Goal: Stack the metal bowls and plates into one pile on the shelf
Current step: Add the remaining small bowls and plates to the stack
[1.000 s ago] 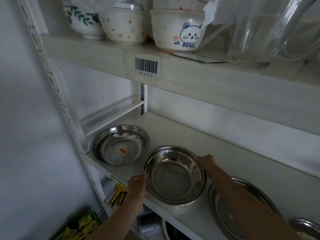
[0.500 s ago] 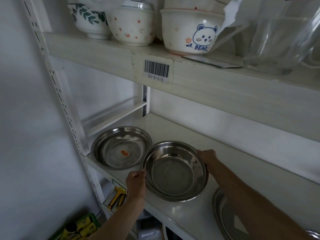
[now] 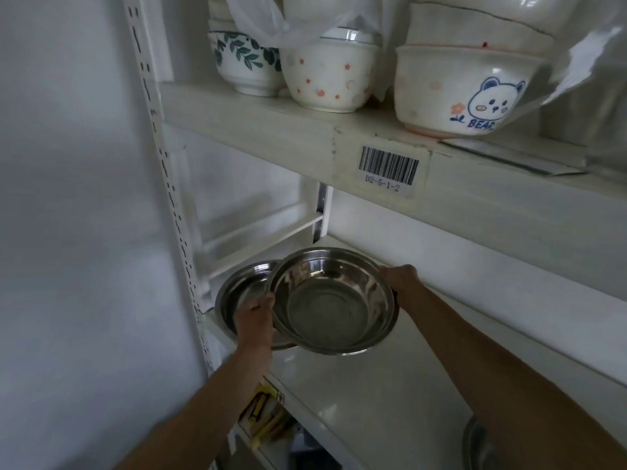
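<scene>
A deep metal bowl (image 3: 330,300) is lifted off the white shelf (image 3: 390,385) and tilted toward me. My left hand (image 3: 256,317) grips its left rim and my right hand (image 3: 400,279) grips its right rim. The bowl overlaps the right part of a shallow metal plate (image 3: 237,293) that lies at the shelf's left end. The plate's middle is hidden behind the bowl and my left hand. Part of another metal plate (image 3: 475,446) shows at the bottom right, mostly hidden by my right forearm.
The shelf above (image 3: 305,137) hangs low over the bowl and carries ceramic bowls (image 3: 325,76) and plastic wrapping. A perforated white upright (image 3: 163,184) and side brace (image 3: 264,232) bound the left end. Yellow items (image 3: 261,408) sit on the shelf below.
Both hands lifted the bowl off the shelf and carried it left, from beside the plate to partly over it. The view shifted left and up.
</scene>
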`<state>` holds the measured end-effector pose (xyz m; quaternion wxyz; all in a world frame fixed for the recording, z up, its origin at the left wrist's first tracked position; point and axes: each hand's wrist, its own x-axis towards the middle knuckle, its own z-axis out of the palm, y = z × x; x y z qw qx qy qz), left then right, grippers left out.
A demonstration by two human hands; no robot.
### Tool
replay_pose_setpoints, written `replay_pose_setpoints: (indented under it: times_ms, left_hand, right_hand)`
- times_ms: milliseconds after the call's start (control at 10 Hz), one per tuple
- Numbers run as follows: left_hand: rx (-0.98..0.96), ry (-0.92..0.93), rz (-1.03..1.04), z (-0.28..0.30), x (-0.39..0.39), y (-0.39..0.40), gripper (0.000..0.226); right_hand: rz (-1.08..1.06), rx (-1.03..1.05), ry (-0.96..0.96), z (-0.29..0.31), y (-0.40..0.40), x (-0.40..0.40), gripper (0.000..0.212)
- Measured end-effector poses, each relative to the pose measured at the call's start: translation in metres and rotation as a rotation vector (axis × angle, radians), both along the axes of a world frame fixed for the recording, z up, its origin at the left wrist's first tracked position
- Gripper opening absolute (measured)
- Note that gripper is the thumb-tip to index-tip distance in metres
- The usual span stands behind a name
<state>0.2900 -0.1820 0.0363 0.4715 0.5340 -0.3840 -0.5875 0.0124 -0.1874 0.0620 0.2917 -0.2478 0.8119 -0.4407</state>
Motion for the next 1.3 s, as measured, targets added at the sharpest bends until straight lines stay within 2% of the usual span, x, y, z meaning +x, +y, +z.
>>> replay_pose_setpoints:
  times_ms: [200, 300, 400, 600, 700, 800, 1000, 1300]
  left_hand:
    - [-0.050, -0.104, 0.084, -0.002, 0.031, -0.044, 0.021]
    - [-0.050, -0.159, 0.108, -0.011, 0.043, -0.064, 0.027]
    - [-0.010, -0.154, 0.131, -0.021, 0.052, -0.080, 0.021]
    - [0.045, -0.180, 0.132, -0.041, 0.062, -0.093, 0.013]
    - [0.028, -0.210, 0.134, -0.046, 0.065, -0.096, 0.012]
    - [0.008, -0.266, 0.140, -0.048, 0.068, -0.098, 0.011]
    - [-0.021, -0.355, 0.121, -0.053, 0.074, -0.101, 0.016]
    - [-0.043, -0.515, 0.119, -0.059, 0.083, -0.102, 0.020]
  right_hand:
    - [-0.026, -0.007, -0.155, -0.014, -0.054, 0.030, 0.047]
    - [0.122, 0.124, 0.055, 0.000, -0.054, 0.066, 0.055]
    - [0.087, 0.051, 0.067, -0.017, -0.070, 0.066, 0.056]
    - [0.136, 0.117, 0.030, -0.045, -0.093, 0.066, 0.029]
    - [0.142, 0.172, 0.028, -0.055, -0.099, 0.066, 0.022]
    - [0.139, 0.180, 0.080, -0.058, -0.101, 0.069, 0.034]
    - [0.197, 0.182, 0.205, -0.060, -0.104, 0.069, 0.037]
    - [0.234, 0.152, 0.391, -0.061, -0.094, 0.081, 0.017]
